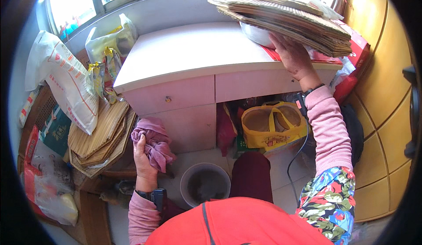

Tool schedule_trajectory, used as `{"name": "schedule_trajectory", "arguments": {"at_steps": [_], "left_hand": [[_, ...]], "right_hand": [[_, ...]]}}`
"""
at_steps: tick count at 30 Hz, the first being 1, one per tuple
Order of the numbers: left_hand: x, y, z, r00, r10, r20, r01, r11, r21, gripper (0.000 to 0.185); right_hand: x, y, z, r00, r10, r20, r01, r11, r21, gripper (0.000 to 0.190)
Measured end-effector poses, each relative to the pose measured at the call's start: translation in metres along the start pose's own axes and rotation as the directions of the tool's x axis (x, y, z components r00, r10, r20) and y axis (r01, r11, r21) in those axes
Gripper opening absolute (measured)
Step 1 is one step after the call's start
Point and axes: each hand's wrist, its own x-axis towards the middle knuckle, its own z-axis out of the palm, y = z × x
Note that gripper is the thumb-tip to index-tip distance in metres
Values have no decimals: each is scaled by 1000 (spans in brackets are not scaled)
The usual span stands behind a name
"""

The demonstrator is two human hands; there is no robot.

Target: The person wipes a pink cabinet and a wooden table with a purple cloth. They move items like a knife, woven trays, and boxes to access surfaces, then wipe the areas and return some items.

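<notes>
My left hand point(145, 159) grips a crumpled mauve cloth point(154, 142) in front of the lower drawer front of a white-topped desk point(184, 50). At the desk's right end, my right hand point(291, 55) touches the side of a pale round bowl point(255, 34). A thick stack of ribbed, straw-coloured boards point(283, 17) lies over the bowl, and its edge is above my right hand. My right fingertips are partly hidden against the bowl and the stack. Beneath the bowl shows a red flat item point(272, 53).
On the floor stands a round basin point(187, 179) of dark water. A yellow bag point(260, 139) sits under the desk. To the left are more octagonal slatted boards point(95, 133), a white printed sack point(71, 90) and plastic bags. Yellow wooden panels point(372, 80) bound the right side.
</notes>
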Motion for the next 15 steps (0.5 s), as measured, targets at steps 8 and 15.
{"name": "schedule_trajectory", "arguments": {"at_steps": [8,15], "left_hand": [[-6,0,5,999,27,38,-26,999,-28,38],[-11,4,-1,1000,12,-9,-12,1000,8,38]], "right_hand": [[-33,35,-20,968,131,212,-120,991,-66,54],[-76,62,-22,970,212,115,-200,973,-111,56]]}}
